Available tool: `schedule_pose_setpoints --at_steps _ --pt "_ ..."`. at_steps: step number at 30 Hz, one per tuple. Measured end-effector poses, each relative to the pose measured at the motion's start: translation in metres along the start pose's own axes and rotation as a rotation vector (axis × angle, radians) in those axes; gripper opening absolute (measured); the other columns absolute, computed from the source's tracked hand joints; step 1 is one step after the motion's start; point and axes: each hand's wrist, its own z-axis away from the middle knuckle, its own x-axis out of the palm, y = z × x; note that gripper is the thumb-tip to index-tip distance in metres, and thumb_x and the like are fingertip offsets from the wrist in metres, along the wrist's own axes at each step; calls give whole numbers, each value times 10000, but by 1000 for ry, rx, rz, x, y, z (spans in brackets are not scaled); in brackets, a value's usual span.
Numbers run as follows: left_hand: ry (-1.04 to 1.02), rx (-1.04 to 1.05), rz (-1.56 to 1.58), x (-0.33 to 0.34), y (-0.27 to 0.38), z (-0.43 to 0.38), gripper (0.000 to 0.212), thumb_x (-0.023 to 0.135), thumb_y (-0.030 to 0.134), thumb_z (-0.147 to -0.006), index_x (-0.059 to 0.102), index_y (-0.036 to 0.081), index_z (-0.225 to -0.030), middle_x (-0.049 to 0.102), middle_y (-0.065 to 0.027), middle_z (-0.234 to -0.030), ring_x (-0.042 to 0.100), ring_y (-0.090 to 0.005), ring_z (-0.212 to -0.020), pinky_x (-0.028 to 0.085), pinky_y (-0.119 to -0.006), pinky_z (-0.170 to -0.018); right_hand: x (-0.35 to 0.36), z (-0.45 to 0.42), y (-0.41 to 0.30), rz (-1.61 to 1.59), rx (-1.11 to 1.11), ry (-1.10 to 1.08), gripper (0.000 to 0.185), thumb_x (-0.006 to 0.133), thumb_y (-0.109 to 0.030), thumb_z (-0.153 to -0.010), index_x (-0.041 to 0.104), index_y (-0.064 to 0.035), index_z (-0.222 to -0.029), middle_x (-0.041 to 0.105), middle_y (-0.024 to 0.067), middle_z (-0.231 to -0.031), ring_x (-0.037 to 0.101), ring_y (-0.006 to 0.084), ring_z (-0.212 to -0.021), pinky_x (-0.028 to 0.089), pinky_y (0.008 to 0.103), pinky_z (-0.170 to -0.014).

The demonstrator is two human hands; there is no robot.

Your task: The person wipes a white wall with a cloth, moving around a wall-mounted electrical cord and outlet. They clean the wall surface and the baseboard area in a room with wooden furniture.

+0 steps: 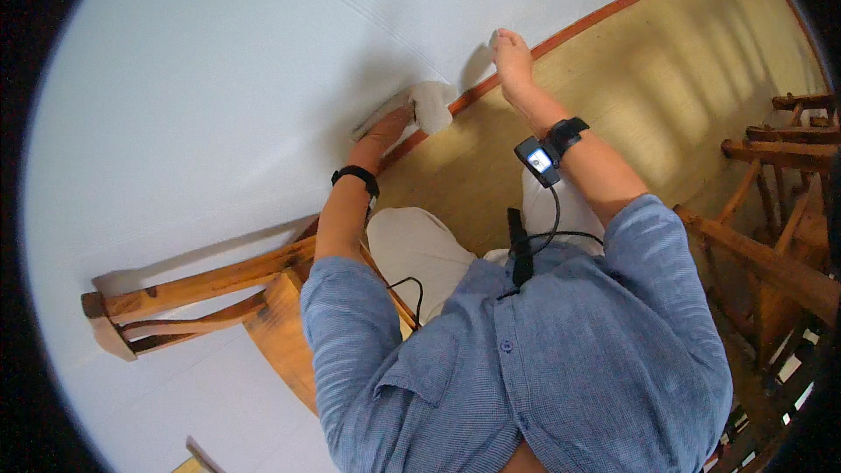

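My left hand is at the foot of a white wall, just above a reddish-brown skirting strip. It holds a grey cloth, which covers most of the fingers and hangs over the strip. Higher and to the right, my right hand is raised beside the wall with its fingers curled. Whether anything small is between those fingertips cannot be made out. Dark bands circle both wrists, and a small device with a lit screen hangs by the right one on a black cable.
A wooden chair stands close on the left against the wall. More wooden chairs or stools crowd the right side. Below my bent knees lies a yellowish floor with striped shadows. A black cable runs across my lap.
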Motion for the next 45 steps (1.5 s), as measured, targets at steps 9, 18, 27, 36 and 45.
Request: schedule_pose_setpoints --at_steps 9,18,27,36,45 --pt "195 -143 690 -92 108 100 321 533 218 -980 622 118 -1272 531 -81 -1396 457 -181 -1291 299 -307 -1123 -3 5 -2 -96 48 24 369 466 -175 -952 579 -7 -1261 614 70 -1096 573 157 -977 493 313 -830" --pt "-16 -73 749 -30 23 54 394 484 307 -1000 581 100 -1321 496 -87 -1443 411 -187 -1348 291 -301 -1127 -6 25 -55 -307 162 -33 366 457 -192 -975 569 -13 -1275 587 81 -1199 567 176 -1064 494 337 -879" --pt "496 102 -303 -69 57 -33 573 489 195 -958 333 150 -1507 426 -27 -1505 433 -176 -1334 347 -328 -1115 -6 32 -90 -512 140 14 337 422 -148 -962 596 10 -1203 597 55 -1013 564 140 -841 487 281 -725" --pt "199 -18 -386 -73 42 11 534 467 106 -924 430 151 -1455 469 31 -1460 436 -165 -1339 369 -316 -1111 -18 39 -135 -669 132 -12 378 444 -164 -988 521 41 -1296 551 140 -1271 569 183 -1057 507 331 -880" --pt "394 252 -755 -32 25 -74 518 454 72 -937 422 101 -1453 412 -13 -1517 388 -176 -1371 335 -306 -1136 -16 39 -131 -715 255 -2 374 436 -146 -993 508 43 -1307 540 144 -1265 564 205 -1074 503 343 -891"
